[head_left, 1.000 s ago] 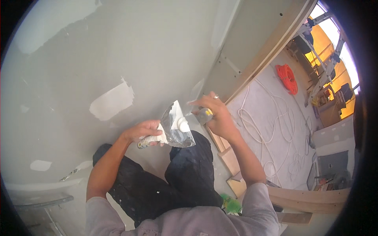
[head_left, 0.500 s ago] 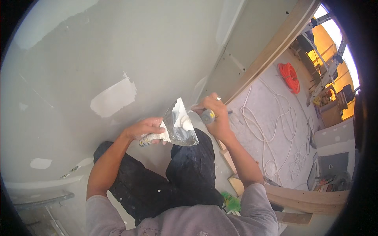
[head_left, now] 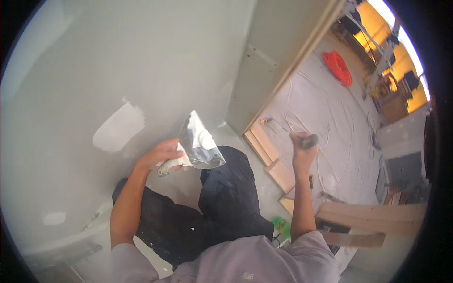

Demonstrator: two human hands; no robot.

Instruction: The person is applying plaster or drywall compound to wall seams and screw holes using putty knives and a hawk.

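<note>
My left hand (head_left: 163, 153) grips the white-smeared handle of a wide taping knife (head_left: 202, 155), held over my knees with its broad metal blade tilted up. A dollop of white joint compound (head_left: 205, 140) sits on that blade. Off to the right, my right hand (head_left: 300, 150) is closed around a tool with a dark, rounded handle end (head_left: 309, 141); its working end is hidden. Ahead and left stands a grey-green plasterboard wall (head_left: 155, 61), bearing a white filled patch (head_left: 120, 127). My right hand is apart from the wall.
A wooden frame edge (head_left: 295, 68) borders the opening at right, with timber offcuts (head_left: 278, 174) at its foot. White cables (head_left: 325, 101), an orange coil (head_left: 338, 68) and a small yellow-handled tool (head_left: 266, 120) lie on the floor beyond. Something green (head_left: 281, 227) is beside my right thigh.
My right hand has swung right and back with its tool, away from the taping knife and the wall corner. My view has shifted; my left hand still holds the loaded knife.
</note>
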